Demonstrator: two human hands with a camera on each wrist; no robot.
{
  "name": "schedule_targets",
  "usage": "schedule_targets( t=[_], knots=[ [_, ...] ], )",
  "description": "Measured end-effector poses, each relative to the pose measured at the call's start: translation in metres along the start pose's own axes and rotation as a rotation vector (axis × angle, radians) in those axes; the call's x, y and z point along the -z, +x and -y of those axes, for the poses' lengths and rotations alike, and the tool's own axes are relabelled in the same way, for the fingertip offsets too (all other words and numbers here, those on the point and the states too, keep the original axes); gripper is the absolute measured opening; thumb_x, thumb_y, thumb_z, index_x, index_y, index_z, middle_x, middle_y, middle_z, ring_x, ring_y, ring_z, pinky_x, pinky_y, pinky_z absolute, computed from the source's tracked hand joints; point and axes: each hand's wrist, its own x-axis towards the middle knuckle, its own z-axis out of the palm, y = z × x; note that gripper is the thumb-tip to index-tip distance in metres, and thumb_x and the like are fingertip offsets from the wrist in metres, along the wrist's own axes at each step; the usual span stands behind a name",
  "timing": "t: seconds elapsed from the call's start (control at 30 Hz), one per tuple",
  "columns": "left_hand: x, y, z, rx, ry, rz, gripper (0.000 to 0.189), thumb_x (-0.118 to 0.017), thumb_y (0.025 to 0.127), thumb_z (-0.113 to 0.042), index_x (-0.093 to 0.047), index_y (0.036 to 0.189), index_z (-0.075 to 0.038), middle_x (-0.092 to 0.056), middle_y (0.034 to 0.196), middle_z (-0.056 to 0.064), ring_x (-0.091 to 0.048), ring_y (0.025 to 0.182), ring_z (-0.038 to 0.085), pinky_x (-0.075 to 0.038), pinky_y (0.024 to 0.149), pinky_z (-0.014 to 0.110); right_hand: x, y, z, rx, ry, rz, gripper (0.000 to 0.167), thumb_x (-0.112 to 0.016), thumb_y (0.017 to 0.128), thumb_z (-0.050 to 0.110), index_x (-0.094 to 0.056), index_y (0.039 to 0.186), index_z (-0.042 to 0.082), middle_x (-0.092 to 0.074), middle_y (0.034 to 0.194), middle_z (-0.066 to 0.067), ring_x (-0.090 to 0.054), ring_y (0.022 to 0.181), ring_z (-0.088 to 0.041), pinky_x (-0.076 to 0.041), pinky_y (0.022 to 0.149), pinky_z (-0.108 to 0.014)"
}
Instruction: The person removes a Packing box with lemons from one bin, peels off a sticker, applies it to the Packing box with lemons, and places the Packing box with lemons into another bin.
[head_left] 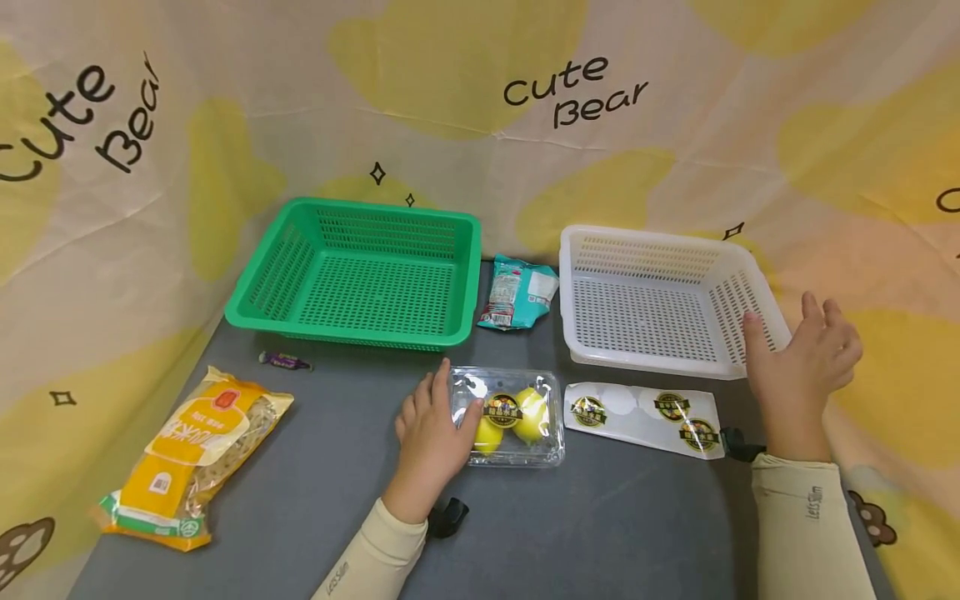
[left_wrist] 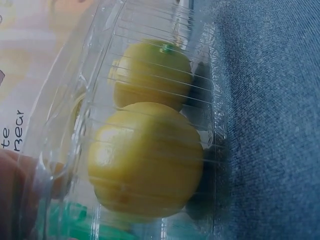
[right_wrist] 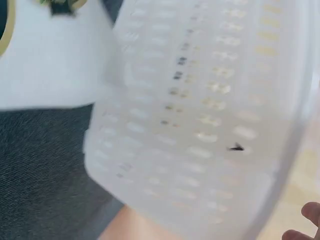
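A clear plastic clamshell box with a round black-and-gold sticker on its lid lies mid-table. Two lemons are inside it; the left wrist view shows both lemons close through the ribbed plastic. My left hand rests at the box's left side, fingers extended along the edge and thumb over the lid. My right hand is held up at the right edge of a white basket, fingers loose and holding nothing. Whether it touches the basket I cannot tell. Just right of the box lies a white sticker sheet.
A green basket stands at the back left. Between the baskets lies a teal snack packet. A purple-wrapped candy and a large yellow food bag lie on the left. A printed cloth hangs behind the grey table.
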Motion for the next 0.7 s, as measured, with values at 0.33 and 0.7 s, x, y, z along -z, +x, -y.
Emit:
schedule_targets(
  t=[0.33, 0.7],
  knots=[
    [-0.002, 0.001, -0.001, 0.034, -0.016, 0.029, 0.082, -0.067, 0.102, -0.046, -0.029, 0.168, -0.014, -0.038, 0.161, 0.027, -0.035, 0.142, 0.052, -0.025, 0.11, 0.071, -0.015, 0.02, -0.023, -0.092, -0.115, 0.273, 0.098, -0.037, 0.103, 0.07, -0.006, 0.17, 0.006, 0.006, 0.175, -0.023, 0.005, 0.154, -0.056, -0.006, 0.11, -0.083],
    [-0.001, 0.003, -0.001, 0.079, -0.046, 0.051, 0.091, -0.067, 0.102, -0.045, -0.02, 0.169, -0.005, -0.038, 0.164, 0.025, -0.036, 0.142, 0.051, -0.028, 0.112, 0.07, -0.021, 0.028, -0.025, -0.075, -0.215, 0.444, 0.107, -0.023, 0.1, 0.081, 0.008, 0.168, 0.005, 0.022, 0.171, -0.027, 0.012, 0.152, -0.062, -0.008, 0.109, -0.085]
  ],
)
